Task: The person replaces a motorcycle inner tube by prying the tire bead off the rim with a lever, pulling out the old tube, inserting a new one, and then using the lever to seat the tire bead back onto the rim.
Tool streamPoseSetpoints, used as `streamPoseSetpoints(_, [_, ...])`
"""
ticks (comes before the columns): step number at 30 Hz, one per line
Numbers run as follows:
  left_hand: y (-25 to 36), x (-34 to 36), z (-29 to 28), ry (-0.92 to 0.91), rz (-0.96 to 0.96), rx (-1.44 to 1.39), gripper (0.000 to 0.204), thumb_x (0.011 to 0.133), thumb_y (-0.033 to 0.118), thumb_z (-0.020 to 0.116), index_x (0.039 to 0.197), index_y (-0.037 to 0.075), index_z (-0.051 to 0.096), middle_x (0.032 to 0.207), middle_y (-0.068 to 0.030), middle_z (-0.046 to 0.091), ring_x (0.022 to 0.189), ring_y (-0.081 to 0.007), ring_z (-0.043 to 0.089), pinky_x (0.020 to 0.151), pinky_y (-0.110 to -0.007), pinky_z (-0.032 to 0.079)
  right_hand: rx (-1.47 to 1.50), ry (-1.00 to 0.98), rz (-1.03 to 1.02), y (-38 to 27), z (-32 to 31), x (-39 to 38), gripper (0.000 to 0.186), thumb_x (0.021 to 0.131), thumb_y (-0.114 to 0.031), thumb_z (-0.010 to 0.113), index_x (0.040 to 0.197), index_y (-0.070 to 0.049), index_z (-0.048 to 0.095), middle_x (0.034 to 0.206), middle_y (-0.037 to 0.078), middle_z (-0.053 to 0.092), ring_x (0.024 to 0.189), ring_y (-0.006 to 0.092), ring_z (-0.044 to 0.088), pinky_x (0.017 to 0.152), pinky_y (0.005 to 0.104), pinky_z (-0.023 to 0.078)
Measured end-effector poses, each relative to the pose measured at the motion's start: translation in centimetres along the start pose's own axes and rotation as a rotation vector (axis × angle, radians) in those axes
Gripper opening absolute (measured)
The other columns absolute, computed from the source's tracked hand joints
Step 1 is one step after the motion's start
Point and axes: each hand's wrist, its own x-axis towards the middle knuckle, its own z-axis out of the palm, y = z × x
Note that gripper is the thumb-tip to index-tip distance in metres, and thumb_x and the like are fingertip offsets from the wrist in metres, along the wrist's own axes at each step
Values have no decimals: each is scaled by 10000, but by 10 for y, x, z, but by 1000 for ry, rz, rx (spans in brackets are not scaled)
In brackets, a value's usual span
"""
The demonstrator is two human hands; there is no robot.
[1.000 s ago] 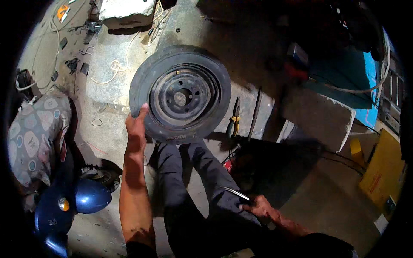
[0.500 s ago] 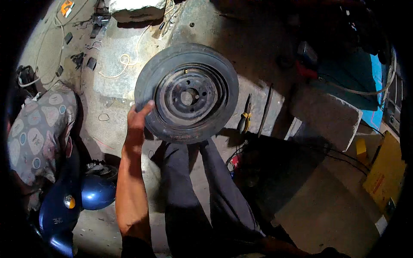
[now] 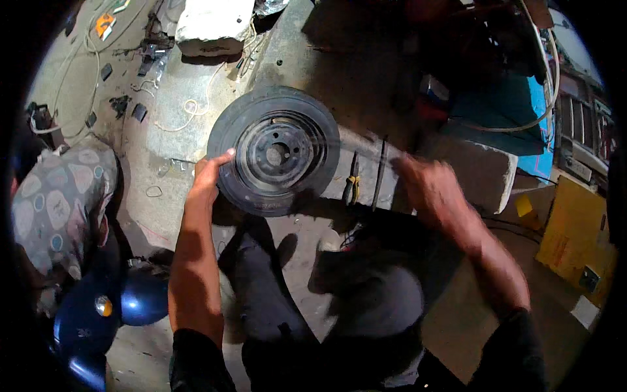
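A small black tyre on a dark steel wheel rim (image 3: 308, 179) stands tilted before me, its hub side facing up. My left hand (image 3: 210, 171) grips the tyre's left edge, thumb on the sidewall and fingers hidden behind it. Right of the tyre, my right hand (image 3: 428, 186) is closed and smeared by motion. A thin greyish streak runs from it towards the rim, too blurred to name. Between the tyre and this hand lie yellow-and-black-handled pliers (image 3: 353, 183) and a slim dark metal bar (image 3: 380, 173).
A pale stone block (image 3: 215, 26) sits beyond the tyre, with a loose cord (image 3: 191, 108) nearby. To the left are a patterned cloth cover (image 3: 65, 189) and blue vehicle bodywork (image 3: 85, 320). On the right stand another block (image 3: 499, 173) and a yellow panel (image 3: 575, 235).
My right hand has come up from the lower edge to the right of the tyre. My right leg has bent inward. The left hand keeps its hold on the tyre.
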Motion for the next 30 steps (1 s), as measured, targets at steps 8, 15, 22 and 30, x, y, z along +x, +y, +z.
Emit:
streamPoseSetpoints(8, [1,-5,13,-29,15,-9,813,742,288,858,1294,-207,523,1275,-308,602,1148,-393,611,1008,-458,468,-474,149,-414,26,-12,142,184,887,-98,635,1052,-19,652,857,195,711,837,342,720,658,438,538])
streamPoseSetpoints(15, [3,-11,23,160,148,99,702,689,213,885,1251,-107,611,1199,-223,670,1078,-328,650,964,-432,499,-497,-109,-279,21,-23,188,163,886,-185,628,1007,-115,713,951,125,718,938,338,701,784,448,575])
streamPoseSetpoints(22, [2,-10,17,239,50,207,719,671,216,903,1253,-100,622,1192,-193,685,1047,-290,662,944,-382,500,-373,-136,-196,30,-18,201,198,840,-208,649,1021,-154,708,886,131,712,813,322,696,697,441,531])
streamPoseSetpoints(30, [6,-11,23,38,23,37,613,761,158,850,1291,-48,620,1217,-162,685,1083,-290,660,983,-410,497,-130,-286,-517,3,73,202,205,917,-312,643,978,-147,748,811,129,725,780,337,716,746,450,553])
